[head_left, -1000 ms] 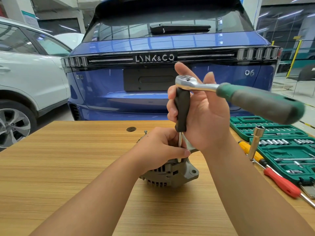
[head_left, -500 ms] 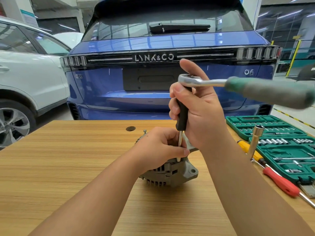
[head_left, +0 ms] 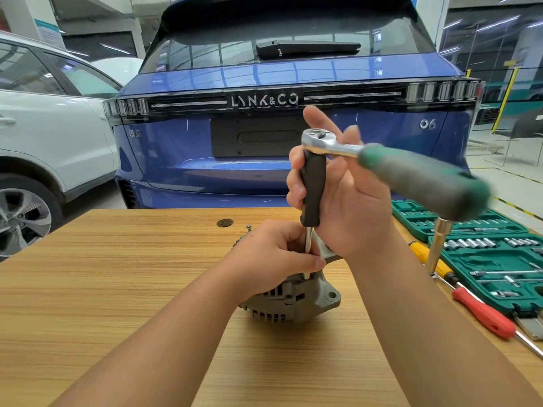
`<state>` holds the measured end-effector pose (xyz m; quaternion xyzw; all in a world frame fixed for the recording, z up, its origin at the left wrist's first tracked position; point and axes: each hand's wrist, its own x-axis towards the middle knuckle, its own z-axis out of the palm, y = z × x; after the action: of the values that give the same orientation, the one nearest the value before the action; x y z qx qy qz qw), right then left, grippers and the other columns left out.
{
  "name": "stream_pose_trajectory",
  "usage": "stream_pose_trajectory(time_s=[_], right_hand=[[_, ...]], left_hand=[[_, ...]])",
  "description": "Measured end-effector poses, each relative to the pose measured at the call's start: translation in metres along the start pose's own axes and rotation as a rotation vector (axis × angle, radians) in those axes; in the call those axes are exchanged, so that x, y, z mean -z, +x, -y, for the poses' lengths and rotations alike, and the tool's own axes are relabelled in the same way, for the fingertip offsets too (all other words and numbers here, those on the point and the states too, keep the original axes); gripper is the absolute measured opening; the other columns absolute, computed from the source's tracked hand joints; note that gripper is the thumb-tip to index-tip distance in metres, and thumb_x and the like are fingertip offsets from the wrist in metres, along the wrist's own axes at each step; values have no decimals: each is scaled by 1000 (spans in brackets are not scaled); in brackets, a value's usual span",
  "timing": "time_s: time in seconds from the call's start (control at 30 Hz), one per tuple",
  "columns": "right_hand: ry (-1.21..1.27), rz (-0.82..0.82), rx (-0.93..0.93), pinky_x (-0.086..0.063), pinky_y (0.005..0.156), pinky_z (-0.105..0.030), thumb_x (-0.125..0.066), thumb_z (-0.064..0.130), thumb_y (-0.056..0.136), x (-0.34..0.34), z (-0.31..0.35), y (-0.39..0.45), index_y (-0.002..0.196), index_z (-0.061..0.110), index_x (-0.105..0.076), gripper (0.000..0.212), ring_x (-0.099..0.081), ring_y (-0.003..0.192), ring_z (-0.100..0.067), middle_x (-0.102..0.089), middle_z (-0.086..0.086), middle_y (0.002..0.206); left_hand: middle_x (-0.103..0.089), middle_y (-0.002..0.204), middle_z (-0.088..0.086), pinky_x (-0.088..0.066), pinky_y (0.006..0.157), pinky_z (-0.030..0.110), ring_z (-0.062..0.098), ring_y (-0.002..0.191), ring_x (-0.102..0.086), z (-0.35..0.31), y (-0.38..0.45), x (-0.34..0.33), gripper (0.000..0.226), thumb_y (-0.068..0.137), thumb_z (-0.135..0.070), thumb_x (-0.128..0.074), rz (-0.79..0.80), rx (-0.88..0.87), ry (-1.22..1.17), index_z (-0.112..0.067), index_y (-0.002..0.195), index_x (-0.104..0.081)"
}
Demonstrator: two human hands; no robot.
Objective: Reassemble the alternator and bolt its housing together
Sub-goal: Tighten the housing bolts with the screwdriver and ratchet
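**Ratchet on the driver, alternator held on the table**

In the head view we see the alternator (head_left: 289,298) standing on the wooden table (head_left: 117,289), close to the middle of the picture. Our left hand (head_left: 273,254) lies on top of it, with the fingers curled over the housing and the thumb and fingers pinching the thin metal shaft of the driver (head_left: 312,189) just above the housing. The driver stands almost upright, and its tip goes down to the alternator at the side of the mounting ear.

Our right hand (head_left: 346,201) is at 12 o'clock from the alternator. Its fingers wrap the black handle of the driver. The chrome head of the ratchet (head_left: 329,143) sits on top of this handle, and its green grip points toward 3 o'clock; the grip is blurred.

At 3 o'clock from the alternator lies the green socket case (head_left: 493,259), open, with a red screwdriver (head_left: 482,314) and a yellow screwdriver (head_left: 418,251) just beside it. At 11 o'clock a small bolt (head_left: 249,227) stands on the table. Behind the table we see a blue car (head_left: 282,83) and a white car (head_left: 53,127).
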<state>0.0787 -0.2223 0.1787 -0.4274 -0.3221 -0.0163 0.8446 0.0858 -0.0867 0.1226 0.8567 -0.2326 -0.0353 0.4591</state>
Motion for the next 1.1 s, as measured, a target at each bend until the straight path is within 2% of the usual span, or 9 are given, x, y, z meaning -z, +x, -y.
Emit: stream_pose_trajectory(time_s=[0.13, 0.23, 0.33, 0.43, 0.53, 0.7, 0.83, 0.93, 1.1], right_hand=[[-254, -236, 89, -29, 51, -27, -71, 29, 87, 4, 0, 1, 82, 19, -67, 12, -36, 51, -13, -45, 3, 65], [-139, -178, -36, -34, 57, -28, -67, 23, 93, 10, 4, 1, 93, 19, -66, 5, -42, 53, -11, -52, 4, 69], [1, -70, -10, -40, 59, -25, -61, 15, 92, 10, 2, 0, 120, 26, -63, 30, -48, 59, -12, -55, -2, 83], [-162, -51, 177, -44, 54, -25, -58, 7, 95, 3, -8, -2, 125, 29, -60, 38, -47, 60, -16, -45, -16, 89], [-242, -63, 213, -40, 52, -26, -57, 8, 93, -1, -11, -3, 128, 30, -57, 40, -44, 59, -15, -51, -6, 82], [-31, 59, 123, -32, 58, -33, -37, 18, 90, 3, -6, -5, 134, 21, -51, 47, -43, 63, -21, -57, -10, 86], [-11, 68, 78, -32, 60, -32, -35, 38, 96, 6, -5, -4, 136, 17, -49, 47, -42, 65, -20, -55, -9, 89], [-61, -73, 49, -34, 55, -28, -61, 37, 87, -1, -5, -1, 118, 17, -57, 37, -41, 59, -17, -53, -3, 79], [-263, -332, 90, -27, 51, -30, -72, 24, 90, 5, 0, -1, 78, 24, -71, 12, -33, 49, -11, -43, 4, 61]], left_hand=[[-71, 75, -14, -56, 73, 33, 2, 68, -63, 0, 1, -2, 11, 88, -30, -81, -5, -23, 39, -37, 83, -73], [-70, 75, -16, -51, 67, 24, -3, 66, -63, 0, 2, -2, 15, 88, -31, -80, -6, -19, 43, -42, 82, -71], [-71, 75, -13, -58, 76, 37, 4, 69, -65, 0, 2, -1, 15, 88, -29, -80, -11, -11, 31, -39, 80, -72], [-75, 81, -4, -58, 89, 53, 24, 83, -70, -1, 0, -1, 8, 89, -27, -79, 4, -1, 14, -32, 86, -74], [-76, 88, 2, -57, 92, 59, 34, 90, -69, -3, 0, -1, 5, 88, -26, -79, 9, -2, 2, -28, 92, -76], [-69, 71, -11, -53, 71, 36, 4, 66, -62, 2, 1, -1, 13, 88, -26, -80, -9, -15, 4, -34, 81, -73], [-67, 68, -15, -48, 71, 30, 1, 64, -60, 4, 2, -1, 19, 88, -25, -79, -2, -20, 0, -37, 76, -71], [-71, 72, -12, -52, 71, 31, 3, 66, -63, 4, 3, -1, 12, 88, -24, -80, -2, -24, -11, -32, 82, -73], [-71, 75, -16, -52, 63, 17, -3, 64, -62, 4, 3, -3, 13, 89, -29, -79, 13, -55, 24, -40, 86, -73]])
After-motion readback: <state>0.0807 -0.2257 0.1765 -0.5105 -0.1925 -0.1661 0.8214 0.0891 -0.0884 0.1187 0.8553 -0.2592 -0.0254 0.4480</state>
